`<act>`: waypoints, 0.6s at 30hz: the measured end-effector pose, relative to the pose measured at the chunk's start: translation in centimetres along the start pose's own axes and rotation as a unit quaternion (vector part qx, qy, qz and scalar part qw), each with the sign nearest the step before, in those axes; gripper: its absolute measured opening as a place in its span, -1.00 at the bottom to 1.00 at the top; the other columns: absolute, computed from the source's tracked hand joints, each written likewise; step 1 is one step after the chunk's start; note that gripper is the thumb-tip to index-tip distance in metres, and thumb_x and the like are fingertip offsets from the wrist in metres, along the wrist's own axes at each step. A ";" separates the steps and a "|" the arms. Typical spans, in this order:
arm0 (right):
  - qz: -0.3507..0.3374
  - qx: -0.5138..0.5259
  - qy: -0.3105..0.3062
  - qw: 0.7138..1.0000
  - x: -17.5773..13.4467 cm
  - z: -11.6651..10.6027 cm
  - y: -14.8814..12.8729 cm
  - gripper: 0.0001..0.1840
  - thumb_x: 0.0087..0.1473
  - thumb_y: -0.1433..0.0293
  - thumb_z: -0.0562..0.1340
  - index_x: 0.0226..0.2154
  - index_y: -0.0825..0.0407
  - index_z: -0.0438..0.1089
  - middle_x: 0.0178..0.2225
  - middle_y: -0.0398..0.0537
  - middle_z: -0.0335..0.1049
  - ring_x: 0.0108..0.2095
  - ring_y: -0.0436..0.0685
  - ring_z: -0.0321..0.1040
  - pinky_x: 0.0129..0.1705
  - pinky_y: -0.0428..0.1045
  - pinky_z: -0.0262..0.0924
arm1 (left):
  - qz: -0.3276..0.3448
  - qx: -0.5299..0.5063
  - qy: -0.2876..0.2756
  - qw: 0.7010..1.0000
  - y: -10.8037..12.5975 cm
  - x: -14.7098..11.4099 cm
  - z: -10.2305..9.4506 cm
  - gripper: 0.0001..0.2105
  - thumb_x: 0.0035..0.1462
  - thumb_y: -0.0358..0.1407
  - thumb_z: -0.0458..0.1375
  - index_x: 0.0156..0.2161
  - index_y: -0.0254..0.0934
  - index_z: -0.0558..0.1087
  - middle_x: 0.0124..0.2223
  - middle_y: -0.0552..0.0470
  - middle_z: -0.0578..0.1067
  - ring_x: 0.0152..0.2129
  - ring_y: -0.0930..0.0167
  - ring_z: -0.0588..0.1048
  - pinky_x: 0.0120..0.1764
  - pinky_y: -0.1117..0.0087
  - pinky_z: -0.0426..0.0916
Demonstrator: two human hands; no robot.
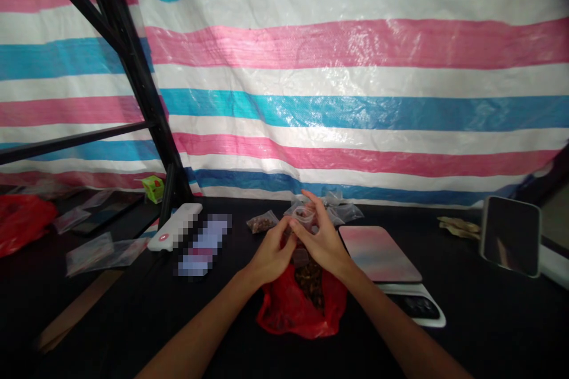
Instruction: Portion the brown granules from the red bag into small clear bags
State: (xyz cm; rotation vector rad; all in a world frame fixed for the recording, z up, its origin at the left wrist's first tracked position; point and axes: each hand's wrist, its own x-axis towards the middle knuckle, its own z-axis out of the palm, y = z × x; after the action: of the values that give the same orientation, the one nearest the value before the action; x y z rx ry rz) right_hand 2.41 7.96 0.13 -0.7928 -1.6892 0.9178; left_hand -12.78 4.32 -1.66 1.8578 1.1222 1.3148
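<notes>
Both hands meet above a red plastic bag (288, 302) that lies open with brown, chunky dried pieces (310, 284) in it. Between them is a small clear plastic bag (303, 213), its mouth spread into a round opening. My left hand (271, 251) grips its left side with bent fingers. On the other side my right hand (322, 243) pinches the rim with the thumb, its fingers reaching up behind. A small clear piece (301, 257) shows just under the hands; what it is I cannot tell. The hands hide the lower part of the held bag.
Right of the hands stands a scale (382, 254) with a shiny square plate. A filled small bag (262, 222) and clear bags (347, 212) lie behind. To the left are a white device (180, 225), a blurred phone (204, 246) and a black frame post (137, 77). A dark-screened device (511, 237) stands right.
</notes>
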 end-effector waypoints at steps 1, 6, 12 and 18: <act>-0.003 0.002 -0.005 1.000 -0.4 -0.2 0.1 -0.26 0.20 0.11 0.32 0.35 -0.19 0.13 0.05 0.00 0.32 -0.02 0.21 0.38 0.05 0.14 0.37 | -0.009 -0.015 0.003 1.000 -0.2 0.0 0.0 -0.70 0.40 -0.27 -0.03 0.08 -0.26 0.47 -0.03 -0.07 0.58 -0.10 0.29 0.53 0.10 0.25 0.39; -0.018 0.047 0.052 0.997 -1.1 -0.8 0.2 -0.42 0.25 0.20 0.29 0.28 -0.18 0.24 -0.14 -0.09 0.36 -0.22 0.11 0.40 -0.13 0.04 0.38 | -0.065 -0.053 0.033 0.996 -1.1 0.1 0.0 -0.65 0.31 -0.41 -0.09 -0.01 -0.32 0.53 -0.28 0.02 0.56 -0.26 0.31 0.50 0.03 0.26 0.39; -0.029 0.036 0.123 0.991 -0.4 -0.3 0.5 -0.59 0.26 0.25 0.29 0.14 -0.11 0.32 -0.27 -0.15 0.41 -0.30 0.07 0.43 -0.20 -0.01 0.39 | -0.064 -0.058 0.057 0.995 -1.1 -0.3 0.2 -0.70 0.40 -0.21 -0.04 -0.05 -0.26 0.53 -0.23 0.00 0.56 -0.27 0.32 0.48 -0.12 0.34 0.41; -0.021 -0.018 0.109 0.994 -1.4 0.0 1.0 -0.56 0.34 0.23 0.22 0.22 -0.13 0.28 -0.13 -0.05 0.48 -0.21 0.10 0.49 -0.17 0.01 0.43 | -0.087 -0.075 0.036 0.993 -0.6 -0.2 0.6 -0.68 0.42 -0.09 0.03 0.01 -0.26 0.48 -0.14 -0.01 0.58 -0.22 0.34 0.52 -0.11 0.36 0.41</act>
State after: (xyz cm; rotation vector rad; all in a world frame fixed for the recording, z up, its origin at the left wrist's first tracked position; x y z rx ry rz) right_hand 2.86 7.32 -1.38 -0.8468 -1.5297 0.7446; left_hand -12.44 4.38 -2.41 1.5790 1.1607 1.3372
